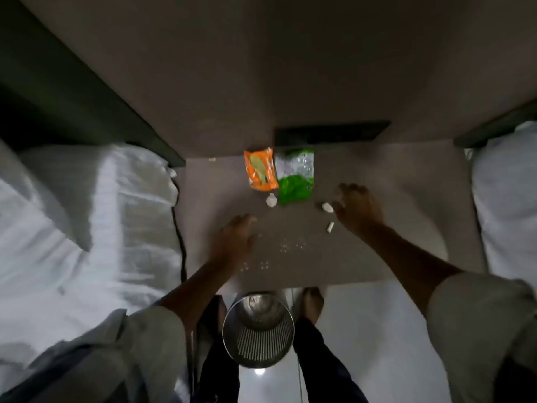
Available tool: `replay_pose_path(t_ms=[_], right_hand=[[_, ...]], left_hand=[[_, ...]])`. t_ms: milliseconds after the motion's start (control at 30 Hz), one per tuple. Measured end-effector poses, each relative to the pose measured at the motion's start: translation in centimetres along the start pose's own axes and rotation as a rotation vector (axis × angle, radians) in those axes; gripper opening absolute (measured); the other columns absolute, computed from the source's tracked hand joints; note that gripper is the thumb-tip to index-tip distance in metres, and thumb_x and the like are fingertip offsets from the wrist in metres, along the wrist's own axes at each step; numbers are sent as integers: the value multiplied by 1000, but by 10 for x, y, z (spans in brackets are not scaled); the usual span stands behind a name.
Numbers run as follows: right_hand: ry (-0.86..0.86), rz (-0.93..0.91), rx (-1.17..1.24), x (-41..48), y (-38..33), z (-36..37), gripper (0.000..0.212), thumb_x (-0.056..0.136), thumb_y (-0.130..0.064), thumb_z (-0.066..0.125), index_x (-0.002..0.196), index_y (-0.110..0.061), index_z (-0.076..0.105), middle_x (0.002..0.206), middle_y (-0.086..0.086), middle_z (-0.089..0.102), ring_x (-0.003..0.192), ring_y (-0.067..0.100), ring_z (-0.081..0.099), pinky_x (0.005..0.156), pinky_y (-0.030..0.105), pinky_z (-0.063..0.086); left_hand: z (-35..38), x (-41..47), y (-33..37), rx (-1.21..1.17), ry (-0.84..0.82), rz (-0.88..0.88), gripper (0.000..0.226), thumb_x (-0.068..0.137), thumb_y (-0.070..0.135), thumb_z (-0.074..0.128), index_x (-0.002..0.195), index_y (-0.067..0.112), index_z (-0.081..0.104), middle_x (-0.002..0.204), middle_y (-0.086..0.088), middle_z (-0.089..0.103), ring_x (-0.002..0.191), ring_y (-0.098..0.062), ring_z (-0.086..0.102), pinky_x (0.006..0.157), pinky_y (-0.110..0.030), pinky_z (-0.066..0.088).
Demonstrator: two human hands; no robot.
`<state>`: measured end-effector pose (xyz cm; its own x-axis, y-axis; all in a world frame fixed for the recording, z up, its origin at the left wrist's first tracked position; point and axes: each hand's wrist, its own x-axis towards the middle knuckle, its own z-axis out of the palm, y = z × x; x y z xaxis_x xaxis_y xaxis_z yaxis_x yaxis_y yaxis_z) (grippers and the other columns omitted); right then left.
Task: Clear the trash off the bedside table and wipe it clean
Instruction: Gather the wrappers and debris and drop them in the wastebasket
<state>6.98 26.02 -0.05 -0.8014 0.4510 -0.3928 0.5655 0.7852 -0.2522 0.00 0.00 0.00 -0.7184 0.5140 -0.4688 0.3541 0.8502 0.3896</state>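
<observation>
The clearing seems to be only at its beginning. On the desk (392, 199) all the trash appears to lie untouched: an orange wrapper (260, 170) and a green and clear packet (295, 175) side by side near the wall, a small white crumpled piece (271, 200) just in front of them, another white piece (327, 207) more to the right, a short white scrap (330, 227) nearer to the front edge, and one tiny bit (211, 159) far back on the left. Small white crumbs (286, 246) are scattered over the front part of the desk. No cloth is visible, so the wiping is, as I judge, not yet started.

Both hands are over the desk and both are empty with the fingers spread. The right hand (359, 207) hovers with its fingertips just beside the white piece on the right (I cannot tell if they touch it). The left hand (236, 239) is flat and low near the crumbs, holding nothing.

A metal wastebasket (258, 330) stands on the floor directly below the front edge of the desk, between the person's legs, and looks empty. A bed with white sheets (87, 228) is close on the left, a second white bedding (505, 199) on the right, and a dark cable (180, 242) hangs between the left bed and the desk. Nothing blocks the way from the desk down to the wastebasket; the crumbs will likely need sweeping rather than picking.
</observation>
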Motion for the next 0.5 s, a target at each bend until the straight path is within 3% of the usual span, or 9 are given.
replay_pose_path(t_ms=[133,267,400,500], right_hand=[[-151,60,-39,31,14,40,41,84,-21,62,123,-14,51,122,18,54,118,39,49,87,44,48],[-166,9,-66,49,13,77,42,83,-13,62,124,-13,53,121,22,51,114,44,51,87,45,48],[-87,12,-98,50,10,91,40,79,-1,60,118,-7,54,120,25,49,109,45,53,84,48,49],[57,-40,-16,29,-2,94,36,79,-10,59,113,-7,51,114,22,52,104,42,55,78,46,49]], left_hand=[[31,58,6,-180,5,-142,51,88,37,64,133,16,52,127,-15,61,118,-34,58,96,-43,47],[58,104,17,-239,85,-195,48,84,42,67,122,15,57,123,-13,66,116,-33,60,91,-40,48],[79,124,12,-183,141,-185,31,89,32,61,112,11,61,118,-14,67,111,-35,62,86,-40,47],[88,109,-1,-173,147,-144,24,90,30,57,103,12,66,107,-15,70,101,-36,65,80,-40,49]])
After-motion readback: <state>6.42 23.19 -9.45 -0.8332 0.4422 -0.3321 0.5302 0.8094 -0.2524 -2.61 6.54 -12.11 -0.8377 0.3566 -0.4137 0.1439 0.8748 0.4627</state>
